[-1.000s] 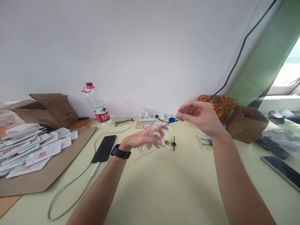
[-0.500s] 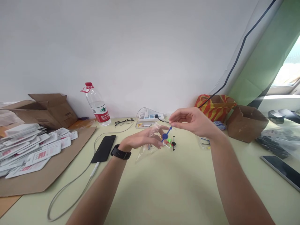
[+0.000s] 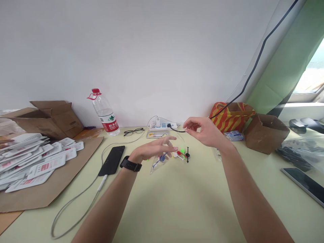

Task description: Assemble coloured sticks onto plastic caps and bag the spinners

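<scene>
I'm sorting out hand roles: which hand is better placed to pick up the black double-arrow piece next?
The right hand, I'd judge: it shows no object in its grasp and hangs near the black piece. The left hand looks occupied at the clear bag and the blue piece.

The left hand (image 3: 154, 149) hides part of a clear bag (image 3: 158, 166); the right edge crops a dark-screened device (image 3: 306, 182).

Black watch (image 3: 130, 164) on left wrist (image 3: 136, 155)
</scene>
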Tool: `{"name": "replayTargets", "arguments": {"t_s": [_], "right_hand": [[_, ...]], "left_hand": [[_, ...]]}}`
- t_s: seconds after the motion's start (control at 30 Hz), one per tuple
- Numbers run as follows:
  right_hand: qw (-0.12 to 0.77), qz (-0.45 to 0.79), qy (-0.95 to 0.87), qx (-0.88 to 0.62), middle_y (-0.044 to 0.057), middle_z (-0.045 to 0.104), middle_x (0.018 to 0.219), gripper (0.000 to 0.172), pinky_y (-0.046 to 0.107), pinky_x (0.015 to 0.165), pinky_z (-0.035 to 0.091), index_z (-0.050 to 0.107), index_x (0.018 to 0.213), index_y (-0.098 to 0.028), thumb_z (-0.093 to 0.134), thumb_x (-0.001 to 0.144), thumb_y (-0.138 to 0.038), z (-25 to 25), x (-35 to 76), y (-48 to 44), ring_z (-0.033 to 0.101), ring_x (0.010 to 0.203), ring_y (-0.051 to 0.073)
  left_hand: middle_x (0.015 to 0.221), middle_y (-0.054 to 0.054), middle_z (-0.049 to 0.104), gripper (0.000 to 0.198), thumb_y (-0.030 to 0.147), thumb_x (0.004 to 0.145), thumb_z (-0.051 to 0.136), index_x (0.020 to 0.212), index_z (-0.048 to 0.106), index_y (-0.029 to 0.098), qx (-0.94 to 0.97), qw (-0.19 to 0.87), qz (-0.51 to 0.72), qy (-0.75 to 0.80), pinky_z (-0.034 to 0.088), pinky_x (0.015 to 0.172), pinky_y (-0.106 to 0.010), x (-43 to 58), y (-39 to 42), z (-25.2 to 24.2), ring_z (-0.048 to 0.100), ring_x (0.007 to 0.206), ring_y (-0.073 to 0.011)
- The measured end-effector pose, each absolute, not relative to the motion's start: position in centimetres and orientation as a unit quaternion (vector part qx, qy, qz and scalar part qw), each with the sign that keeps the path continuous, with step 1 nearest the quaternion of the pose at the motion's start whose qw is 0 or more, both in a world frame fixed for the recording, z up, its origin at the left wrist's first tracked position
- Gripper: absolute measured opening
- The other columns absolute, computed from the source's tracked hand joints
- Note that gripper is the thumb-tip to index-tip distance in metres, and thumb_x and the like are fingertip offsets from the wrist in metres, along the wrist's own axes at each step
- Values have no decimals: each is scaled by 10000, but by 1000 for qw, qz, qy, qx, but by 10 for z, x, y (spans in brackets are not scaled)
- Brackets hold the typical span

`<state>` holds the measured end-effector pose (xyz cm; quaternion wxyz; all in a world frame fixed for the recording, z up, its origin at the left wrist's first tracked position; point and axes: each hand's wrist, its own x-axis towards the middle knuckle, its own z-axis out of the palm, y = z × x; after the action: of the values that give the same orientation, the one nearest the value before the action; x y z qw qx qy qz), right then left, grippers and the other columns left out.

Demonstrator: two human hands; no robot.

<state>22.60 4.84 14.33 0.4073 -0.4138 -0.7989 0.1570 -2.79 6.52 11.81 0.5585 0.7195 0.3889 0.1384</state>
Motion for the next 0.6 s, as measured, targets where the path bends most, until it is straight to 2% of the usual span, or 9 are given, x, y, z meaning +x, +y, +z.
{"name": "replayTargets", "arguments": {"t_s": [0.13,0.23,0.3,0.4,0.47,0.6], "right_hand": [[423,155,-785,-425,-14,609,759,141,258,546,376,667,986,-222,545,963,-289,142,217,48,483,587,118],[422,188,-770,-441,0,658,943,218,253,483,350,627,1129,-243,508,994,-365,146,208,40,427,489,79],[396,203,-773,-451,9,684,1058,260,253,473,361,607,1195,-271,503,998,-405,150,203,32,451,476,74],[340,174,-794,-474,-1,725,992,281,262,532,398,620,1224,-290,524,988,-410,155,195,19,553,570,118],[302,153,-806,-485,-1,741,911,304,273,606,424,631,1248,-286,562,966,-376,157,192,14,615,695,160],[269,164,-815,-486,3,753,876,374,284,692,448,640,1281,-283,632,910,-329,157,188,11,654,867,205]], "left_hand": [[1207,-114,650,801,545,839,737,1525,415,283,736,532,147,392,460,668,-290,-25,60,120,690,896,-225],[1216,-113,657,826,547,805,758,1511,431,271,742,505,169,407,469,685,-292,-18,56,120,677,901,-227],[1216,-106,656,824,556,775,772,1480,462,265,742,487,182,423,477,691,-294,-11,54,117,671,907,-232],[1147,-89,662,757,581,744,776,1387,541,259,745,467,189,437,487,702,-301,0,50,111,667,929,-246],[1101,-75,664,630,574,744,767,1267,615,258,755,459,184,430,496,719,-309,7,47,107,660,957,-255],[1034,-55,668,430,521,762,744,1082,654,249,768,443,178,427,495,692,-312,17,39,105,638,936,-249]]}}
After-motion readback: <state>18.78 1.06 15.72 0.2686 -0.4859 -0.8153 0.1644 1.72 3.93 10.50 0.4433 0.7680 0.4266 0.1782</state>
